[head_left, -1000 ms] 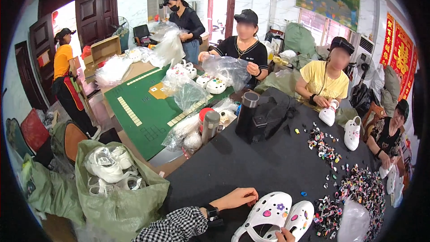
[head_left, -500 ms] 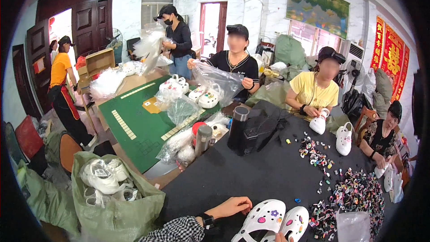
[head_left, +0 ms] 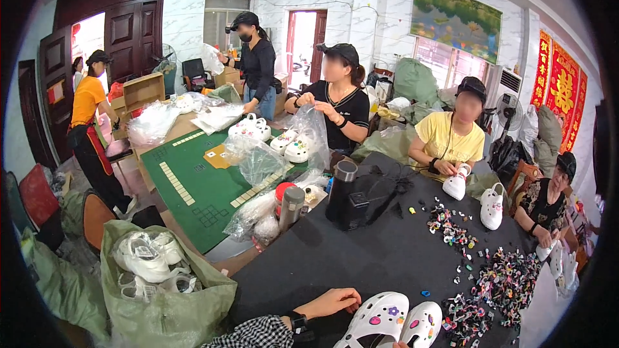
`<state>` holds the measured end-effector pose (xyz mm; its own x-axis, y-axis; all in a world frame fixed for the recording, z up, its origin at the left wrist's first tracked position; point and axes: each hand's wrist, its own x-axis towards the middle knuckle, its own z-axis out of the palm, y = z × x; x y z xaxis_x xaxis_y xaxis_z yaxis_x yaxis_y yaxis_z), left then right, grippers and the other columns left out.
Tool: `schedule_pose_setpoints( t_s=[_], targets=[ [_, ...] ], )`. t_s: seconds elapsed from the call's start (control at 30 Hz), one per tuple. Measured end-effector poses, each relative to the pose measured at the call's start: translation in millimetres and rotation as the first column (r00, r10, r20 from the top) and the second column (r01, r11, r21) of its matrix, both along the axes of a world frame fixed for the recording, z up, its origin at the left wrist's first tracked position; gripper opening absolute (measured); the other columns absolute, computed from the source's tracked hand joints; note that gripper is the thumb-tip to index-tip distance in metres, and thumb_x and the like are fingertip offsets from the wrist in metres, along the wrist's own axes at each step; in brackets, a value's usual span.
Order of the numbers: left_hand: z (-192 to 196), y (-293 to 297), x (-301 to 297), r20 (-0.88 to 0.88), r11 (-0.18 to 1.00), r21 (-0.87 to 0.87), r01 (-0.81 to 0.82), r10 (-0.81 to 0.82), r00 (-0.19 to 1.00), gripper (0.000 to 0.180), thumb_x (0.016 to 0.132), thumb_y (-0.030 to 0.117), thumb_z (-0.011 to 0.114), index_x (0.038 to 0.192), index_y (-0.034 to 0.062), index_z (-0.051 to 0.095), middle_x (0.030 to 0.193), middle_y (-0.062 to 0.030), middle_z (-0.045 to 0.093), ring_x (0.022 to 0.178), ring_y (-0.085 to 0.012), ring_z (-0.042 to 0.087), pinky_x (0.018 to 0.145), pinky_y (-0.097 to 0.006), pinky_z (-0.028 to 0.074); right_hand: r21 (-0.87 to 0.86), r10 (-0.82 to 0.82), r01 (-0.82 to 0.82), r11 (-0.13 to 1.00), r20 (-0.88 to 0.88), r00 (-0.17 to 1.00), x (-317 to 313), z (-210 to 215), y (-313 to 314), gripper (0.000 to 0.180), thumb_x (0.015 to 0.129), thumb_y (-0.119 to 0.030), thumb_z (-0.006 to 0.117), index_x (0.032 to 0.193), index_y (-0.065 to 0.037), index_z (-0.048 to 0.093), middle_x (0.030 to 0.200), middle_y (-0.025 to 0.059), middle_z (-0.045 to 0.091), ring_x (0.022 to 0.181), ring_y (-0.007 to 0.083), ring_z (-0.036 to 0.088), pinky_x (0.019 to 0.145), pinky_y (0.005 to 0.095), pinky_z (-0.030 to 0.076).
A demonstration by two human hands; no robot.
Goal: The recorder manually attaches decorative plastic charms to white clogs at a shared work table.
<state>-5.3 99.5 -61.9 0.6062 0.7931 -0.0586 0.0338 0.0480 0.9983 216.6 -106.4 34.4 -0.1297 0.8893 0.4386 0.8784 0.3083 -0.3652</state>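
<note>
A pair of white clogs stands side by side at the lower edge: the left clog carries purple flower, pink and orange charms, and the right clog has several charms too. Beside the left clog, my left hand rests low over the black table, fingers loosely bent, thumb apart, holding nothing. Of my right hand only a bit of finger shows against the clogs; the lower edge cuts off the rest, so its grip is hidden. A heap of small colourful shoe charms lies to the right.
A green sack of white shoes stands at left. Ahead are a black bag, a dark tumbler, a grey flask and a green table with bagged clogs. Co-workers handle white clogs at right and plastic bags ahead.
The clear bag by the charm heap has gone from view. Ahead, one co-worker has gathered a bag near the clogs; another has lowered a bundle of bags. My left hand has barely moved.
</note>
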Motion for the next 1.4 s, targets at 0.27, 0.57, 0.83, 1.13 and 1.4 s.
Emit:
schedule_pose_setpoints(
  t_s=[0.27, 0.57, 0.83, 1.13, 1.4],
  targets=[
    [3.4, -2.6, 0.6, 0.007, 1.000, 0.001, -0.010, 0.010, 1.000, 0.023, 0.103, 0.016, 0.046, 0.107, -0.0003, 0.060, 0.100, -0.0084, 0.065, 0.088, -0.0148, 0.063, 0.081, -0.029, 0.053, 0.019, -0.020, 0.021, 1.000, -0.035, 0.999, 0.1, -10.2, 0.5, 0.055, 0.077, -0.009, 0.066, 0.129, 0.000, 0.052, 0.127, 0.0221, 0.053, 0.110, 0.0430, 0.050, 0.094, 0.0518, 0.042],
    [1.3, 1.1, -2.2, -0.011, 1.000, -0.010, 0.021, -0.021, 1.000, 0.024, 0.103, 0.019, 0.047, 0.113, 0.0005, 0.059, 0.104, -0.0076, 0.064, 0.095, -0.0146, 0.063, 0.085, -0.029, 0.052, 0.026, -0.033, 0.034, 0.999, -0.029, 0.999, -2.2, -10.6, 2.7, 0.055, 0.077, -0.010, 0.064, 0.130, 0.000, 0.052, 0.127, 0.0226, 0.053, 0.109, 0.0442, 0.051, 0.092, 0.0523, 0.043],
    [2.2, -1.5, 1.1, 0.086, 0.999, -0.042, 0.007, -0.003, 0.996, 0.020, 0.102, 0.013, 0.046, 0.108, -0.0002, 0.059, 0.099, -0.0075, 0.064, 0.090, -0.0131, 0.063, 0.080, -0.028, 0.053, 0.058, -0.006, 0.008, 0.998, -0.032, 0.999, -2.0, -11.7, 3.3, 0.057, 0.076, -0.010, 0.065, 0.132, -0.002, 0.052, 0.127, 0.0212, 0.054, 0.108, 0.0431, 0.052, 0.093, 0.0513, 0.042],
    [-2.9, 2.4, -1.4, 0.139, 0.999, -0.044, 0.006, 0.000, 0.990, 0.024, 0.103, 0.019, 0.048, 0.117, 0.0022, 0.057, 0.104, -0.0061, 0.062, 0.092, -0.0123, 0.060, 0.085, -0.028, 0.050, 0.097, -0.022, 0.024, 0.995, -0.018, 1.000, 2.4, -18.0, 0.6, 0.051, 0.083, -0.019, 0.065, 0.130, -0.003, 0.054, 0.125, 0.0205, 0.054, 0.109, 0.0421, 0.052, 0.092, 0.0496, 0.044],
    [169.9, 52.8, -77.4, 0.568, 0.848, 0.080, -0.524, 0.393, 0.723, 0.077, 0.100, 0.018, 0.052, 0.155, 0.0103, -0.002, 0.108, -0.0149, 0.059, 0.090, -0.0182, 0.061, 0.083, -0.035, 0.052, 0.083, -0.023, 0.024, 0.996, -0.017, 1.000, 3.7, -20.8, 5.6, 0.049, 0.084, -0.019, 0.064, 0.129, -0.002, 0.055, 0.125, 0.0213, 0.054, 0.109, 0.0429, 0.052, 0.092, 0.0510, 0.043]
  ],
)
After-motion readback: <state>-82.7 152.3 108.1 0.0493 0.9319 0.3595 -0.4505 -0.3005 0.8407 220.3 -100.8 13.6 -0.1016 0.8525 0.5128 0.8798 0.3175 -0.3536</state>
